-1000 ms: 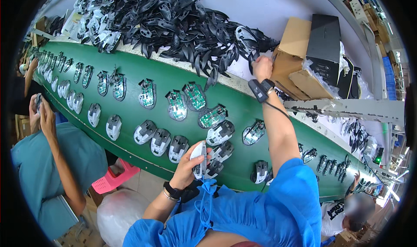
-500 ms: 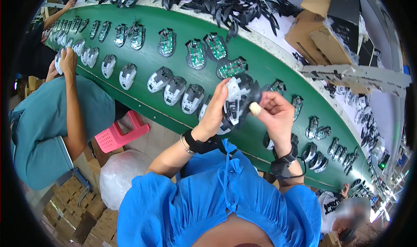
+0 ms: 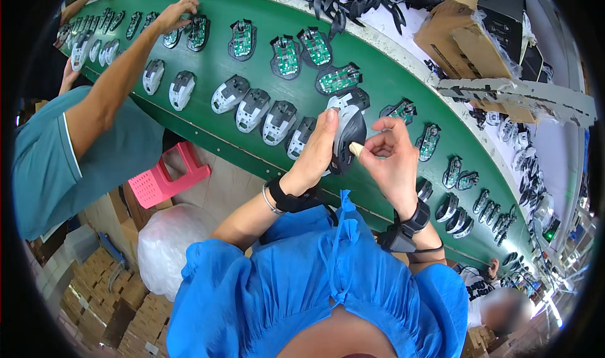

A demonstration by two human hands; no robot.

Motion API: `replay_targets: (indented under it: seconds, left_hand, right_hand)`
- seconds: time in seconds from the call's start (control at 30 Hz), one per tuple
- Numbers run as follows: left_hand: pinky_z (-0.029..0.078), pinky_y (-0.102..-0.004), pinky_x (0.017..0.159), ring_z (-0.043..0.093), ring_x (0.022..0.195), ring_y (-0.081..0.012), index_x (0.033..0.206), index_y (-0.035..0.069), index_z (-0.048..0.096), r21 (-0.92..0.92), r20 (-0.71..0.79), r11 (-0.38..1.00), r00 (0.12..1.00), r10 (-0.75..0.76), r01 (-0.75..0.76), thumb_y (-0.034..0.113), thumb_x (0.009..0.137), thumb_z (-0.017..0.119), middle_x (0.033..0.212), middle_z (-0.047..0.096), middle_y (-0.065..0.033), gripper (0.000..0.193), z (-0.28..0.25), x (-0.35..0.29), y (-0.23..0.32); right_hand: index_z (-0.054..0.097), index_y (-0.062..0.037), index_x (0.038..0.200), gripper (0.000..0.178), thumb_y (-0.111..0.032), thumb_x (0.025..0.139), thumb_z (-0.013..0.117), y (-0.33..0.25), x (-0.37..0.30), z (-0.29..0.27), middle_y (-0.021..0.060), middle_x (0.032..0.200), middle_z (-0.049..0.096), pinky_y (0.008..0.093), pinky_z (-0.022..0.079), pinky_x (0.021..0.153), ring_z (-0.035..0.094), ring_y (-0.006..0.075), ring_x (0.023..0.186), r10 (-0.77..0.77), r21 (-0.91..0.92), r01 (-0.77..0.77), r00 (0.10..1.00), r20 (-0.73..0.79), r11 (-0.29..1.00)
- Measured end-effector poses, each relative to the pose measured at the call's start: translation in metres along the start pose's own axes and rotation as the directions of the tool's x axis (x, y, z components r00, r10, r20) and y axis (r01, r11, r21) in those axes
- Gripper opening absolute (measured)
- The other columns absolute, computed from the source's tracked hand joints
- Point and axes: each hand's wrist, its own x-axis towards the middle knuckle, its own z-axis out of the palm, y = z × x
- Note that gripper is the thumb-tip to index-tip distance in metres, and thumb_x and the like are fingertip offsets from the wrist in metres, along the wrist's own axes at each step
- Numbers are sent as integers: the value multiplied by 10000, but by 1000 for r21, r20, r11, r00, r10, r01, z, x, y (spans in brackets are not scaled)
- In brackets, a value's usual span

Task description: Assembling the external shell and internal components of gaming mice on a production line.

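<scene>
Left hand (image 3: 313, 153): clamped on one mouse (image 3: 351, 133), fingers along its left flank, mouse tilted, pale along the upper left and dark across the arched face. Position: above the near half of the green belt (image 3: 208, 128), in front of the wearer's chest, just short of the nearest board in view.

Right hand (image 3: 392, 162): at the mouse's right side, fingers curled and thumb pointing to the mouse. A pale cover (image 3: 357, 149) sits on the thumb tip, which appears to touch the dark edge; view is poor here, so cannot tell whether thumb and forefinger pinch anything.

Wrists: dark band (image 3: 287, 197) and bangle (image 3: 270, 200) on the left, dark strap (image 3: 416, 216) on the right.

Belt, far row: green boards (image 3: 285, 57) on dark bases. Near row: white-and-dark shells (image 3: 254, 111), one just beside the left hand. To the right, dark units (image 3: 448, 208) stand in small groups.

Beyond the belt: heap of dark parts (image 3: 353, 5), with an opened carton (image 3: 454, 40) to its right.

Left side: co-worker's hand (image 3: 178, 14) reaches over the boards, fingers bent down; pink stool (image 3: 170, 175) below the belt, plastic bag (image 3: 170, 251) nearer.
</scene>
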Motion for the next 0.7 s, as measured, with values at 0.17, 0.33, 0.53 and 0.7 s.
replay_targets:
  seconds: [0.17,0.33,0.53,0.7]
  left_hand:
    - [412,-271,955,526,1116,-142,1351,-42,376,68,-102,996,993,-54,61,478,990,412,1234,542,-97,634,8,-8,6]
    - [419,-306,962,531,1125,-141,1317,-11,435,-189,-44,981,998,-44,35,422,1015,356,1228,560,-88,533,1,-6,-6]
    - [413,-320,985,531,1137,-152,1318,-9,430,-171,38,984,999,-38,44,494,1010,295,1247,553,-92,606,-2,-6,-1]
    - [418,-296,947,539,1084,-157,1318,-26,427,44,-95,999,996,-4,8,377,971,498,1199,564,-90,537,3,-12,6]
  right_hand:
    - [467,-35,979,370,-42,749,757,4,13,1,43,667,628,232,500,556,616,87,607,144,50,-145,989,10,988]
    - [456,-36,951,349,-6,750,740,-5,2,-1,29,674,609,214,492,559,593,57,617,103,117,-106,994,30,988]
    - [472,-37,927,326,8,744,739,-11,-2,-3,4,685,578,205,491,564,578,42,632,87,172,-84,996,-9,981]
    - [473,-30,888,277,-19,755,716,5,-1,9,16,669,559,225,495,551,572,49,616,108,114,-109,994,12,987]
